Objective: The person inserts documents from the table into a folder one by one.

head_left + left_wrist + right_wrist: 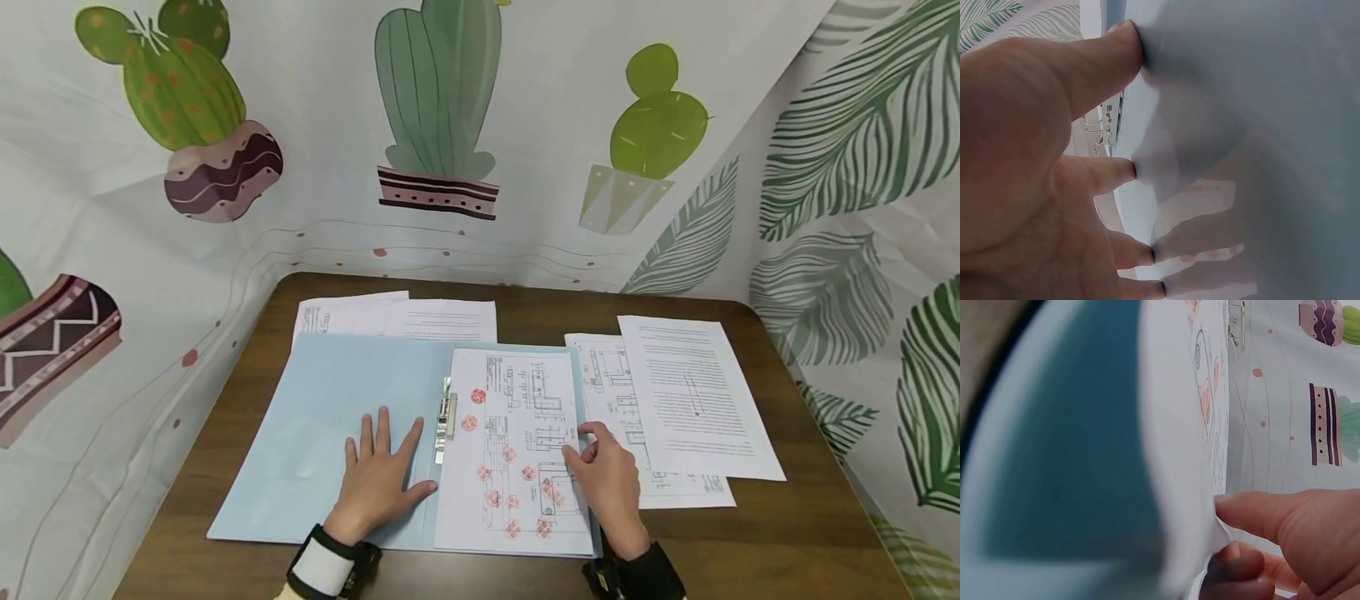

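A light blue folder (330, 400) lies open on the table. On its right side is a white sheet (465, 367) with line drawings and red stamp marks, beside the metal clip (447, 419) at the folder's spine. The left hand (381, 483) rests on the folder's left cover with fingers spread; the left wrist view shows its fingertips (1124, 167) touching the smooth surface. At the sheet's right edge, the right hand (609, 483) pinches the paper between thumb and curled fingers. In the right wrist view the paper edge (1179, 462) is lifted slightly at the right hand (1285, 544).
Printed papers (450, 317) stick out behind the folder. To the right, a text sheet (690, 392) overlaps a drawing sheet (675, 493), partly beside the folder. The brown wooden table (810, 533) meets a patterned cloth (540, 167) at its back edge.
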Tool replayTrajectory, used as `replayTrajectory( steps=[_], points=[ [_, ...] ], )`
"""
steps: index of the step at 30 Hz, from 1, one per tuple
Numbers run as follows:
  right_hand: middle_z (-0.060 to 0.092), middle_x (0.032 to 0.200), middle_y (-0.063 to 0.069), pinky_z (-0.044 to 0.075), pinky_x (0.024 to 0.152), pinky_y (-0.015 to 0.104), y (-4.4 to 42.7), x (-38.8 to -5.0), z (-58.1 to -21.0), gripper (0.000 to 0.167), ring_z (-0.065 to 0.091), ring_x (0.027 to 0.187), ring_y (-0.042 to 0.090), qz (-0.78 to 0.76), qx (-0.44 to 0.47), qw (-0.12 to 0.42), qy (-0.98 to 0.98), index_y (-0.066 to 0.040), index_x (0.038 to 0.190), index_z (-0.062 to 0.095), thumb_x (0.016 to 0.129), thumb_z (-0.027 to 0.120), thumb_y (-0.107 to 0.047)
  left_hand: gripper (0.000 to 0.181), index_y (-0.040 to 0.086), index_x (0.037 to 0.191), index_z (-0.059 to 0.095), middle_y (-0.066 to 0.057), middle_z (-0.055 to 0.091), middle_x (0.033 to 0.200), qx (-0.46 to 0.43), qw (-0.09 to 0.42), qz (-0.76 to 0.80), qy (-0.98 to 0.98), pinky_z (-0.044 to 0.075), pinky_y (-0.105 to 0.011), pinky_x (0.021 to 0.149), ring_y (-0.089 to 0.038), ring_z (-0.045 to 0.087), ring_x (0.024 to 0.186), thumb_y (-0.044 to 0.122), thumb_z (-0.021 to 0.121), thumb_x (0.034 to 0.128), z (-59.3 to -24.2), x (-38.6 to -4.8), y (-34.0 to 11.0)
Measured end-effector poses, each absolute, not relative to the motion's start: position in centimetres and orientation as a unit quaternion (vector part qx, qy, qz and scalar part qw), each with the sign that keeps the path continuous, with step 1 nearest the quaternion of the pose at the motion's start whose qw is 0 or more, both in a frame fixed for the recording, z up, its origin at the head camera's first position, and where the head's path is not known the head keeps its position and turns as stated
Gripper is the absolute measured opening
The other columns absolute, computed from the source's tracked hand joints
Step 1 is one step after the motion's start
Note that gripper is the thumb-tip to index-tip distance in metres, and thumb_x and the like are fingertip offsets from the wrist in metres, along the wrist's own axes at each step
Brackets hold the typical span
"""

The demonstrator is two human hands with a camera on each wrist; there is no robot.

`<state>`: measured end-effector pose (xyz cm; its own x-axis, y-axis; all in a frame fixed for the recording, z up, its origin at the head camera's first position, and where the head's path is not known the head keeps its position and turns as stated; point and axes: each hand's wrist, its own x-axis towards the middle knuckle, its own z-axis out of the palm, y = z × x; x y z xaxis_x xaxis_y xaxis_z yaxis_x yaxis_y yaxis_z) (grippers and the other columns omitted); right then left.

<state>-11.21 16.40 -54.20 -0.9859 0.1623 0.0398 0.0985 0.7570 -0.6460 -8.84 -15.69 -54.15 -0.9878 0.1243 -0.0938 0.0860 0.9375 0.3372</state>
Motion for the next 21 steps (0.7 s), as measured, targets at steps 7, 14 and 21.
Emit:
replayTrajectory(
  steps=[7, 14, 21],
  points=[
    [0.054, 0.067, 0.002, 0.035, 0.046, 0.025, 16.17, -11.28, -54.02, 0.042, 0.048, 0.05, 0.013, 0.345, -0.061, 0.043, -0.935, 0.001, 0.122, 0.066, 0.086, 0.083, -0.011, 0.092, 0.012, 0.154, 0.048, -0.04, 0.018, 0.16, 0.052, 0.054, 0.168, 0.983, 0.016, -0.082, 0.107, -0.065, 0.011, 0.146, 0.054, 0.082, 0.0801, -54.01, -8.79, -15.73],
    [0.054, 0.069, 0.002, 0.036, 0.049, 0.026, 16.09, -11.2, -53.98, 0.046, 0.049, 0.054, 0.014, 0.339, -0.065, 0.037, -0.938, 0.003, 0.125, 0.066, 0.086, 0.084, -0.013, 0.092, 0.011, 0.154, 0.049, -0.041, 0.019, 0.16, 0.052, 0.053, 0.168, 0.983, 0.016, -0.082, 0.107, -0.065, 0.012, 0.146, 0.054, 0.083, 0.08, -53.81, -8.76, -15.72],
    [0.054, 0.068, 0.002, 0.036, 0.048, 0.027, 16.11, -11.01, -53.99, 0.047, 0.049, 0.053, 0.014, 0.336, -0.065, 0.025, -0.939, 0.005, 0.128, 0.065, 0.087, 0.081, -0.011, 0.091, 0.011, 0.153, 0.049, -0.041, 0.02, 0.159, 0.056, 0.052, 0.17, 0.982, 0.017, -0.082, 0.106, -0.065, 0.013, 0.145, 0.053, 0.083, 0.0804, -53.54, -8.65, -15.65]
  ],
)
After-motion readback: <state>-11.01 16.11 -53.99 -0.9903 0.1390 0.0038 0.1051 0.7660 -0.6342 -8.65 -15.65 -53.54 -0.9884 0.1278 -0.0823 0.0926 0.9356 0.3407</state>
